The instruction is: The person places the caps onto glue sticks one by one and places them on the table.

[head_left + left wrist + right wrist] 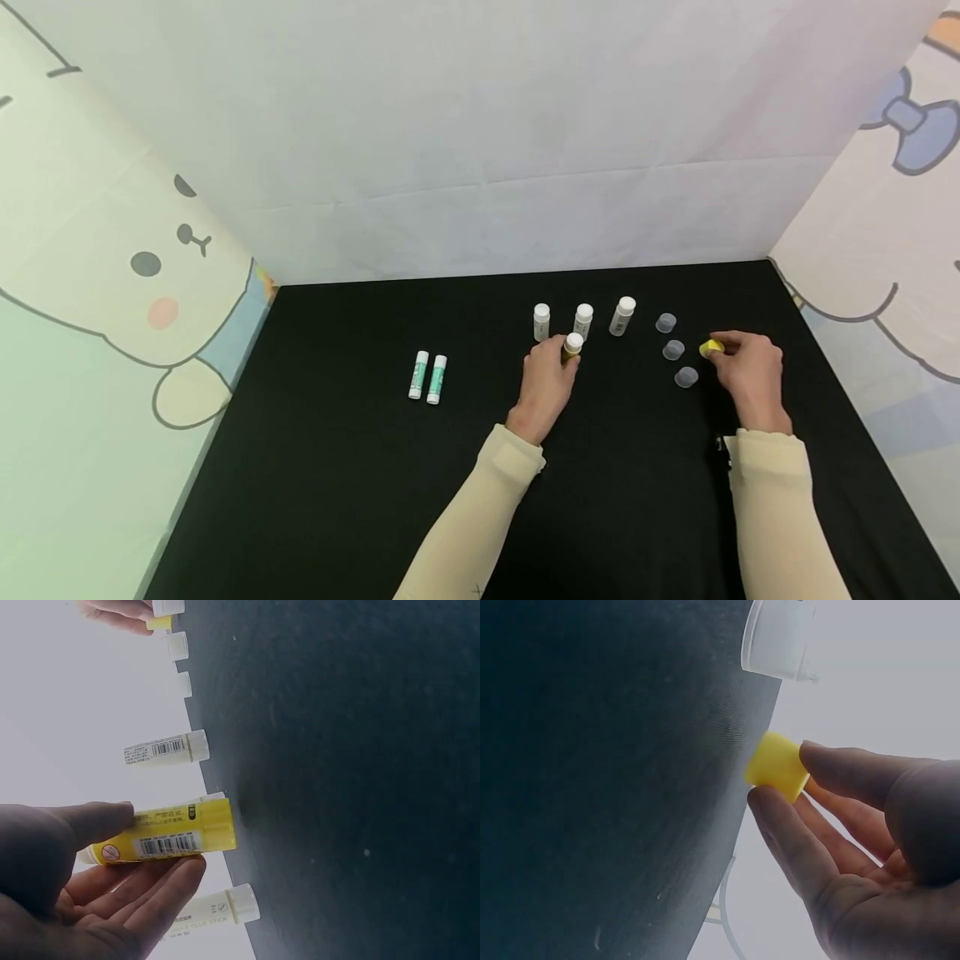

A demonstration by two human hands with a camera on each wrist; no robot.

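My left hand [543, 385] grips a yellow glue stick [176, 832] upright between thumb and fingers, its white top [573, 342] uncovered. Between thumb and fingertips, my right hand [748, 375] pinches a small yellow cap [778, 766] close to the black tabletop. Just beyond the left hand stand three white glue sticks: one on the left [542, 322], one in the middle [582, 320] and one on the right [622, 317]. Left of the right hand, three translucent caps, far [666, 322], middle [673, 350] and near [686, 377], form a row.
Two green-and-white glue sticks, one on the left [418, 375] and one on the right [437, 380], are side by side left of the left hand. A black cloth [337, 500] covers the table. Pale fabric walls [480, 225] enclose its back and sides.
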